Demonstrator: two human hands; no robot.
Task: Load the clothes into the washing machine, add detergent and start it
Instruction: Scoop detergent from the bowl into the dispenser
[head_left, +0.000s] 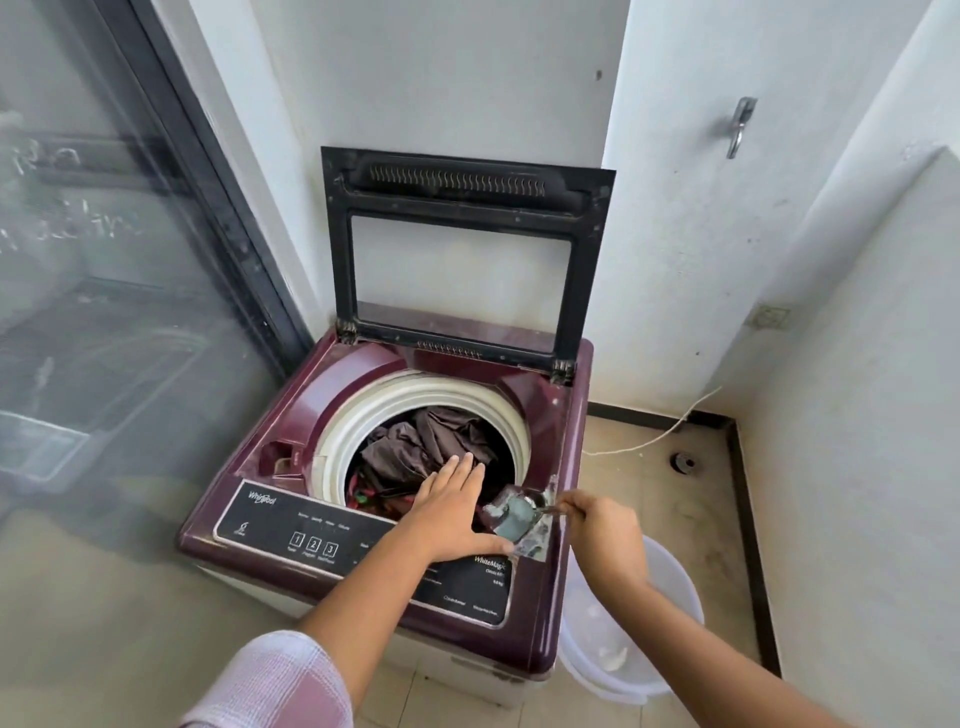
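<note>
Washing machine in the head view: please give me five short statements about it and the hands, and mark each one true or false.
1. The lid of the washing machine stands open. True.
2. The drum is empty. False: dark clothes lie inside it.
3. The left hand rests flat at the drum's front edge. True.
4. The right hand holds a scoop with pale powder. True.
5. A red bucket stands right of the machine. False: the bucket is white.
</note>
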